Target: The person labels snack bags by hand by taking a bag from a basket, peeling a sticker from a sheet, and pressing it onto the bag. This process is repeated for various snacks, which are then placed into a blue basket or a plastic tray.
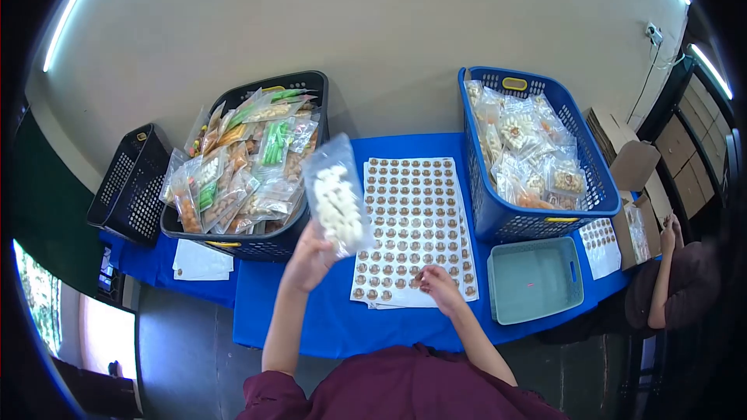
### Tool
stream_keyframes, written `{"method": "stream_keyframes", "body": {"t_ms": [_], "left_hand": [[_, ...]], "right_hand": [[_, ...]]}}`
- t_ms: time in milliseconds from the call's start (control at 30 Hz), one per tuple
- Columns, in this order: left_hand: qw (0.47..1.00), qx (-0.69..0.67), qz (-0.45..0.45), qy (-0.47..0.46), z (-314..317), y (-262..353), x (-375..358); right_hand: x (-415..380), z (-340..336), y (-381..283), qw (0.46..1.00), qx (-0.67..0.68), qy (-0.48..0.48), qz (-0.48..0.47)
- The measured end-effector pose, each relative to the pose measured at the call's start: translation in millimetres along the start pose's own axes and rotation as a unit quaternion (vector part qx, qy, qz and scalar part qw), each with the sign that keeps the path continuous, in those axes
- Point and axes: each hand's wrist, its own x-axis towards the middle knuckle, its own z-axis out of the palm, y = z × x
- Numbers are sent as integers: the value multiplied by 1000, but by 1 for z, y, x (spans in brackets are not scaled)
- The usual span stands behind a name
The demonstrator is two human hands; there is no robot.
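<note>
My left hand [308, 258] is closed on the lower edge of a clear plastic bag [338, 202] filled with white, rounded pieces. The bag is held up, slightly tilted, in front of the sticker sheet's left edge. Rows of round brown stickers cover the white sticker sheet [408, 222], which lies on top of other sheets. Over the lower right of this sheet, my right hand [441, 289] has its thumb and fingers pinched together. A small brown spot shows at those fingertips, too small to tell whether it is a sticker in them or one on the sheet.
A dark basket [226, 245] of filled bags stands left, beside a smaller black basket [128, 187]. To the right are a blue basket [529, 222] of bags and a pale green tray [537, 311]. Another person's hand [671, 237] is near a cardboard box [634, 233].
</note>
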Motion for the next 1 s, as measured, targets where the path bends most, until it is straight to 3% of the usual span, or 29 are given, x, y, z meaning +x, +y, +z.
{"method": "stream_keyframes", "body": {"t_ms": [167, 267, 333, 467, 567, 667, 1000], "left_hand": [[999, -8, -17, 44, 6, -57, -23], [994, 7, -44, 96, 11, -78, -31], [979, 58, -106, 161, 15, -83, -37], [977, 157, -89, 110, 25, -88, -44], [986, 126, -59, 97, 32, -94, -43], [988, 121, -48, 85, 31, -102, -43], [989, 111, -58, 80, 31, -100, -40]], "right_hand": [[-27, 36, -103, 980, 7, -18, -198], [-53, 66, -138, 972, -32, -18, -231], [-58, 78, -137, 969, -49, -23, -241], [-67, 98, -123, 951, -145, -5, -272], [-67, 100, -110, 907, -273, 45, -319], [-74, 106, -111, 820, -414, 107, -381], [-71, 107, -104, 805, -417, 133, -401]]}}
